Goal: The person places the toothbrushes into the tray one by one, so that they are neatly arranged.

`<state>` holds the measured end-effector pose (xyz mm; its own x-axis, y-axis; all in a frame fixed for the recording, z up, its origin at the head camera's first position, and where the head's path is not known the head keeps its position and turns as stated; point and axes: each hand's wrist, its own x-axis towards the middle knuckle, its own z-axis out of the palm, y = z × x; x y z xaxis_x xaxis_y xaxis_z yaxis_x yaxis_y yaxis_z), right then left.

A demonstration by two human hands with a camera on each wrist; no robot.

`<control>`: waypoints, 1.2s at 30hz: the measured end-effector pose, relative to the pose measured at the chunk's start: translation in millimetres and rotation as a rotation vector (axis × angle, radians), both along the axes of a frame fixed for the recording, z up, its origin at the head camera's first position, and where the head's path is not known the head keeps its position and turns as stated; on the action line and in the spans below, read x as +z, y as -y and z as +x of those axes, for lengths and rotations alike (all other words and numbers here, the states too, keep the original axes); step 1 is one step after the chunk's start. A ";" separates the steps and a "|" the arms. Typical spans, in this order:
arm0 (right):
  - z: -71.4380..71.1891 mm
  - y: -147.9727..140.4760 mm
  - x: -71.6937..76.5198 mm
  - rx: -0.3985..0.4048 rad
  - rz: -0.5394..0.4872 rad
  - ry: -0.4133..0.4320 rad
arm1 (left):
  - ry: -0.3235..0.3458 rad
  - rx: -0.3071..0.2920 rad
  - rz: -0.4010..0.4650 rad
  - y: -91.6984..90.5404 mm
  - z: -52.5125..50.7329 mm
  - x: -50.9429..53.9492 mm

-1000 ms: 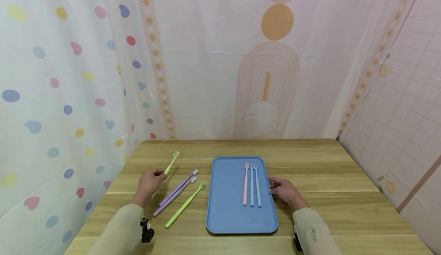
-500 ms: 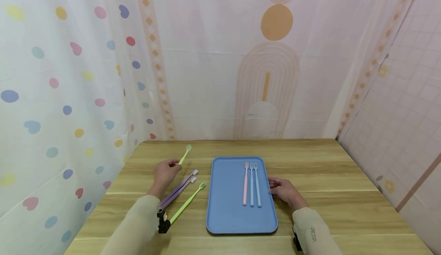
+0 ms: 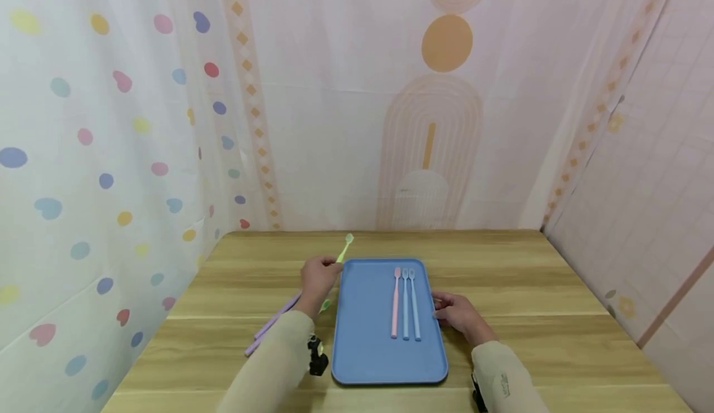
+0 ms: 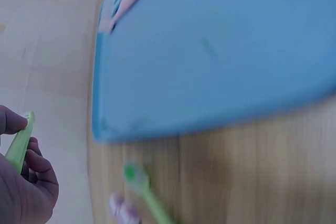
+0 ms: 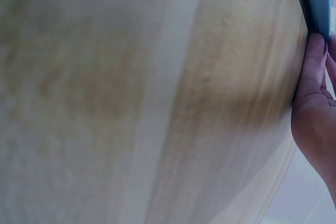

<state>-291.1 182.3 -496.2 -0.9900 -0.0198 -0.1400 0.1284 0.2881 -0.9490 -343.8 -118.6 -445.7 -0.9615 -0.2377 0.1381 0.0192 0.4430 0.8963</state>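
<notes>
My left hand point(image 3: 320, 281) pinches a light green toothbrush point(image 3: 344, 250) between thumb and fingers, bristle head up, beside the far left corner of a blue tray point(image 3: 362, 357). The left wrist view shows the toothbrush handle point(image 4: 20, 144) in the curled fingers. On the tray's right side lie a pink toothbrush point(image 3: 395, 306) and two light blue toothbrushes point(image 3: 405, 307), side by side. My right hand point(image 3: 460, 315) grips the tray's right rim, its thumb point(image 5: 315, 51) against the edge.
Left of the tray, purple toothbrushes point(image 3: 276, 319) and a second green toothbrush point(image 3: 325, 306) lie on the wooden table point(image 3: 491, 264), partly hidden by my left arm. A patterned curtain point(image 3: 323, 152) hangs behind the table.
My left hand has carried the green toothbrush rightward, from the left of the table to the tray's far left corner. My right hand and the tray have stayed in place.
</notes>
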 end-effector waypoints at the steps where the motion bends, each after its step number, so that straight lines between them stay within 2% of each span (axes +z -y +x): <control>1: 0.0 0.0 0.2 0.003 0.003 -0.003 | -0.013 0.010 -0.002 -6.9 -0.4 -1.5; 7: -3.3 -0.4 -0.2 0.011 -0.003 -0.014 | -0.085 0.063 0.013 -44.6 2.8 -12.4; 17: -2.3 -2.6 -3.8 0.004 0.002 -0.004 | -0.076 0.139 0.124 -91.6 24.4 -28.8; 24: 0.5 -1.7 -1.1 0.008 0.002 0.001 | -0.020 0.202 0.157 -109.6 33.9 -39.4; 30: 1.7 -0.3 0.1 0.005 -0.003 0.002 | -0.033 0.233 0.174 -118.1 42.9 -45.6; 36: 2.7 1.0 0.5 0.014 -0.001 0.003 | -0.047 0.250 0.172 -123.8 46.2 -56.0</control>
